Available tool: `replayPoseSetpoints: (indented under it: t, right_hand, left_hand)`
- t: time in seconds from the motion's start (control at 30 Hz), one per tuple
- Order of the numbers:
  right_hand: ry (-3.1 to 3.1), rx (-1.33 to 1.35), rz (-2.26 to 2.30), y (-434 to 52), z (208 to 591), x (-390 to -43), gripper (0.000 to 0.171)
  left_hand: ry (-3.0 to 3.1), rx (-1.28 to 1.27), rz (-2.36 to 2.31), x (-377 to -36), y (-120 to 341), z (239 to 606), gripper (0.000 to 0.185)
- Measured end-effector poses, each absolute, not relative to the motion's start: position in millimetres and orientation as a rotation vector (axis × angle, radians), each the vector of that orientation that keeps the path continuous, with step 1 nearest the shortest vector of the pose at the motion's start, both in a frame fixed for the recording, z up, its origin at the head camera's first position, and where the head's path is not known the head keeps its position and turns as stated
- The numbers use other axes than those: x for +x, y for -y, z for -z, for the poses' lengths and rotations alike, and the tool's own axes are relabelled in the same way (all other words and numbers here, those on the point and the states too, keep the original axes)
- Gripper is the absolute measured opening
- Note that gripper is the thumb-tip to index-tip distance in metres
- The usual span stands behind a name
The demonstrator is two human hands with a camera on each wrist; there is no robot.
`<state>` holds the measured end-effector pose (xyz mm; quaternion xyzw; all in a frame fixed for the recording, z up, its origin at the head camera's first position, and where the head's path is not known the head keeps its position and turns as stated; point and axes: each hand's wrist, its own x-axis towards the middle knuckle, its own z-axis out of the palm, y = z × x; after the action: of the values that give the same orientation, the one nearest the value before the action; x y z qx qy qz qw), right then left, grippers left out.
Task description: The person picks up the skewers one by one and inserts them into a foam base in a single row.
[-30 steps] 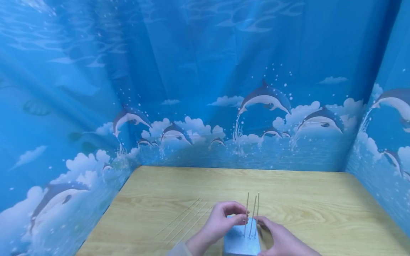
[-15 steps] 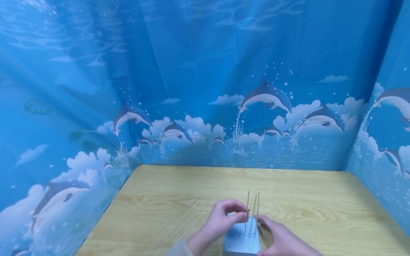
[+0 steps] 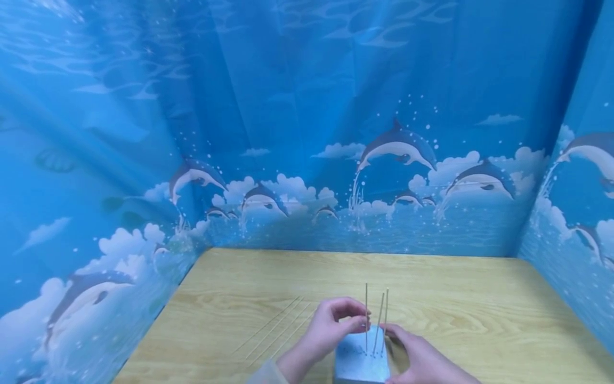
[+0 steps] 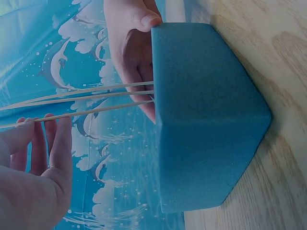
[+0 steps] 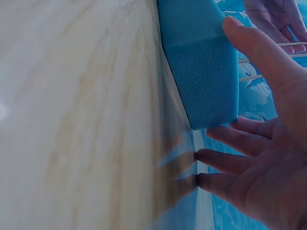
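Leftmost standing stick (image 3: 366,297) tilting less, its top shifting left — left hand (image 3: 328,330) pinching it, right hand (image 3: 423,356) touching blue block (image 3: 356,366), fingers spreading — loose sticks (image 3: 274,327) lying left.

No text, label, brand, number or sign is showing legibly in any view; the blue block (image 4: 206,91), the tabletop (image 3: 455,298) and the dolphin-printed backdrop (image 3: 288,106) are bearing no lettering that can be read.
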<state>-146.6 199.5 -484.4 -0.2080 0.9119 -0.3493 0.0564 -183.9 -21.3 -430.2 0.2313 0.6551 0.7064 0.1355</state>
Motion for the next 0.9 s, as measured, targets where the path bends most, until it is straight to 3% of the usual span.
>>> replayPoseSetpoints:
  t: [0.9]
  right_hand:
    - [-2.841,-0.674,0.979,-199.0,484.4,-147.1,0.101]
  left_hand:
    - [-2.004,0.527,-1.946,-181.8,16.6,430.0,0.015]
